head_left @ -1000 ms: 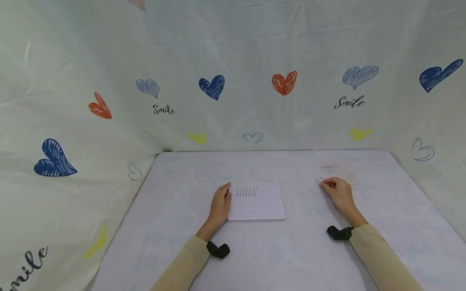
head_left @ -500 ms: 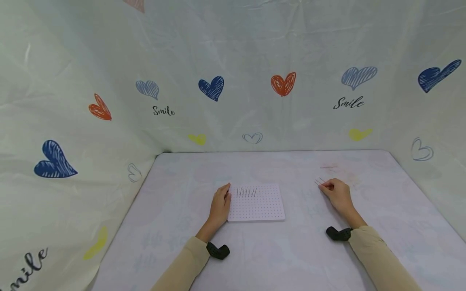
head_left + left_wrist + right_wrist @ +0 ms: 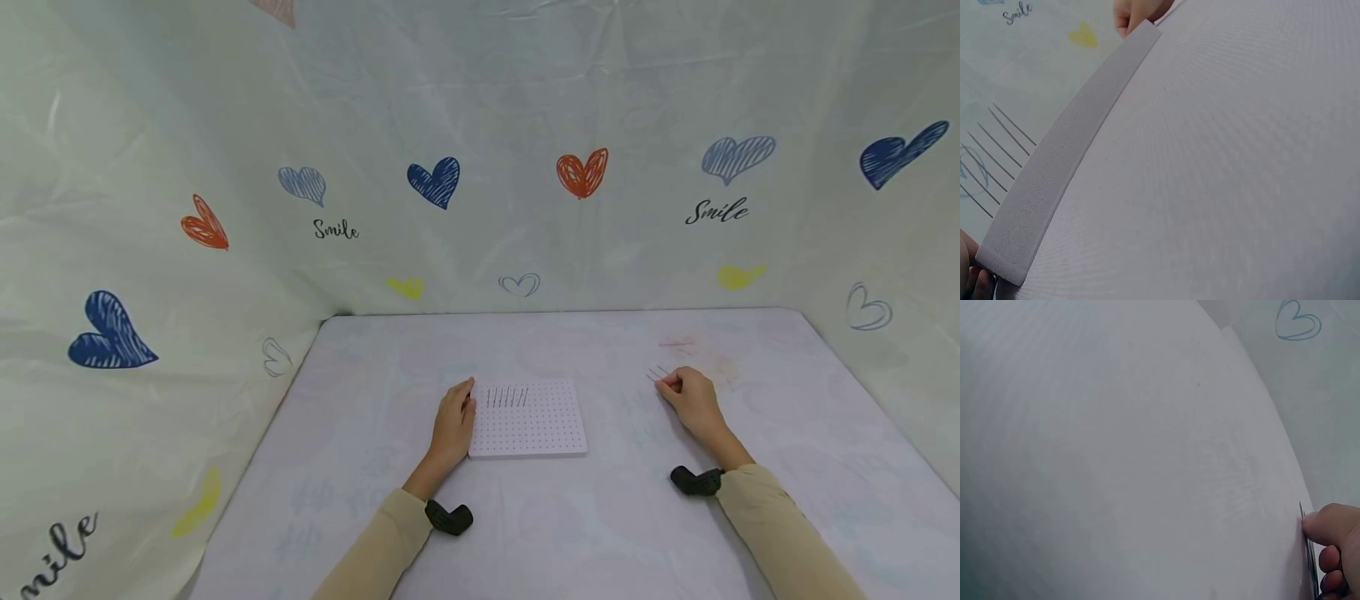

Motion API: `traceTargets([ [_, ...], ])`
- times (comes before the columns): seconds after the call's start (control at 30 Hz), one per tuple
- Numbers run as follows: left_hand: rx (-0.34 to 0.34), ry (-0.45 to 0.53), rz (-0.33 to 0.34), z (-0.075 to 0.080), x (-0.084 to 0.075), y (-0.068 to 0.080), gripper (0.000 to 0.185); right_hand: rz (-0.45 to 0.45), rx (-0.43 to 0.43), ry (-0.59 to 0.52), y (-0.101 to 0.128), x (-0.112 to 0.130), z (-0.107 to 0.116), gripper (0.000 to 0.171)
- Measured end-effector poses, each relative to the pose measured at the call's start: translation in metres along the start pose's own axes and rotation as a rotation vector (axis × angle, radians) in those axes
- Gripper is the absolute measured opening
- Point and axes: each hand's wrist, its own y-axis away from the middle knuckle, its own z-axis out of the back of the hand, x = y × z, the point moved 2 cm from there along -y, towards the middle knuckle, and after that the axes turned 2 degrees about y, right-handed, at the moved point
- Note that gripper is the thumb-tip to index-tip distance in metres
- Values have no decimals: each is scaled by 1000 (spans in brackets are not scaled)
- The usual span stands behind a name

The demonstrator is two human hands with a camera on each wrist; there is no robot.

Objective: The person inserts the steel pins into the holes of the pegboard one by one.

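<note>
A white pegboard (image 3: 534,429) with rows of small holes lies flat on the table. Several thin dark needles (image 3: 507,397) stand in its back left row, the rightmost ones leaning. My left hand (image 3: 452,423) grips the board's left edge; some of its fingers are hidden beside the board. Off to the right, my right hand (image 3: 693,402) is low over the table, thumb and forefinger pinching a thin needle (image 3: 1308,547). More needles (image 3: 662,370) show by those fingertips; how many are held and how many lie on the table I cannot tell.
The white table (image 3: 360,375) reaches back to a pale curtain (image 3: 517,100) printed with hearts and lettering. A faint reddish mark (image 3: 678,342) is on the table beyond the right hand. Each wrist wears a black camera (image 3: 448,517).
My right hand has shifted very slightly left, still at the needles. My left hand and the pegboard have stayed put.
</note>
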Motion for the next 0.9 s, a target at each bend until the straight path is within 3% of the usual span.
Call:
traceTargets([
  [0.33, 3, 13, 7, 1, -2, 0, 42, -26, -54, -5, 3, -2, 0, 14],
  [0.73, 5, 17, 7, 1, -3, 0, 43, -30, -24, -28, 3, -1, -1, 13],
  [0.9, 8, 15, 14, 0, -3, 0, 43, -27, -52, -22, 3, -3, -1, 12],
])
